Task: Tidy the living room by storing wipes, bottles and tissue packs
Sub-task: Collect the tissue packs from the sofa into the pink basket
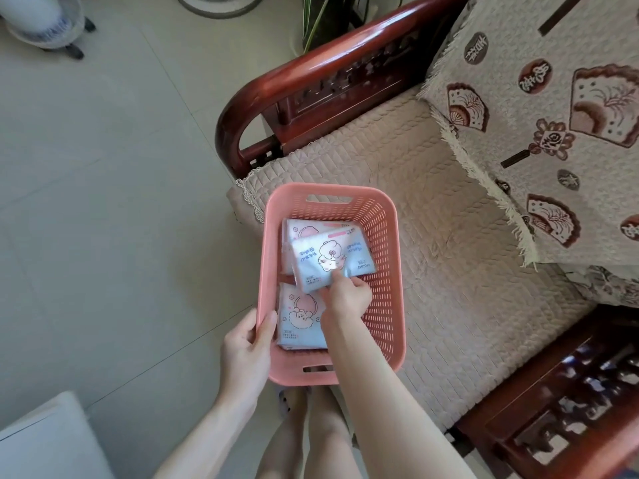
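Right hand [347, 293] pinching the tissue pack [328, 261] at frame centre, lay it flat on the other packs [302, 323]; steady the basket [390, 271], left hand [247, 347] gripping its left rim.

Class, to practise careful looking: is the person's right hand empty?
No, the right hand pinches a tissue pack inside the pink basket.

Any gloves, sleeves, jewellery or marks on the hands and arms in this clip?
None visible. The left hand and right hand are bare, with no gloves, rings or watch. The left forearm and right forearm are bare too, with no sleeve, bracelet or marking showing up to the frame edge.
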The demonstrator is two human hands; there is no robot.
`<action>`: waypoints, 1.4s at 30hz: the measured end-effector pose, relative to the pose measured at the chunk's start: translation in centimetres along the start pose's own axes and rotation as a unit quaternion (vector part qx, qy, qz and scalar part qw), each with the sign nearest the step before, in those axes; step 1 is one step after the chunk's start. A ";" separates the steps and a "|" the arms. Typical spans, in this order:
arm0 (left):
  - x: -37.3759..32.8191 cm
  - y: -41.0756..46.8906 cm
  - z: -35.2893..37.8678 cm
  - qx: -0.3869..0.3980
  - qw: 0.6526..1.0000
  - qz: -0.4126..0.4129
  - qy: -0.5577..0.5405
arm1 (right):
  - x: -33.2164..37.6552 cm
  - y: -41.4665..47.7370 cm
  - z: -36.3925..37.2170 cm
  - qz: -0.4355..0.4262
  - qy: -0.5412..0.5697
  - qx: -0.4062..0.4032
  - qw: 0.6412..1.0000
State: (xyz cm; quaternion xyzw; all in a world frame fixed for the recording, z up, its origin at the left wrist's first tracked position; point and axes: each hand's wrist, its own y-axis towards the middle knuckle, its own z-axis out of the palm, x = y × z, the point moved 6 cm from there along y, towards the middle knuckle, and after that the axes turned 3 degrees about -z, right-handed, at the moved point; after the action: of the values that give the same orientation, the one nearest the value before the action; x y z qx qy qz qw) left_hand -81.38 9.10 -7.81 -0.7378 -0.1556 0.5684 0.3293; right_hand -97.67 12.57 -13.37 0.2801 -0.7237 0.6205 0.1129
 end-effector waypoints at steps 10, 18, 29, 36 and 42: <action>0.0 0.2 0.2 0.005 1.000 -0.004 -0.002 | 0.1 0.3 2.3 0.038 -0.102 0.077 0.991; -0.3 0.1 -0.1 0.021 1.000 0.003 -0.004 | 0.1 0.1 2.9 0.055 -0.030 0.114 0.991; -0.7 0.3 -0.8 0.022 1.000 0.014 -0.006 | 0.7 -0.8 3.4 0.033 -0.045 0.162 0.985; 0.2 0.2 -1.5 0.021 1.000 0.004 -0.015 | 1.4 -1.6 0.9 -0.009 -0.119 0.137 0.983; -0.6 0.2 -2.2 0.041 0.999 0.017 0.029 | 4.3 -3.0 -2.4 -0.104 -0.194 0.158 0.962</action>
State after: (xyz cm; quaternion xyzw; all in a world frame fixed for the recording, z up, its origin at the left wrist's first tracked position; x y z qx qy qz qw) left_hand -79.48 7.88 -7.24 -0.7423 -0.1097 0.5582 0.3541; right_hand -100.01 13.50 -8.12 0.4834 -0.5911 0.6456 -0.0114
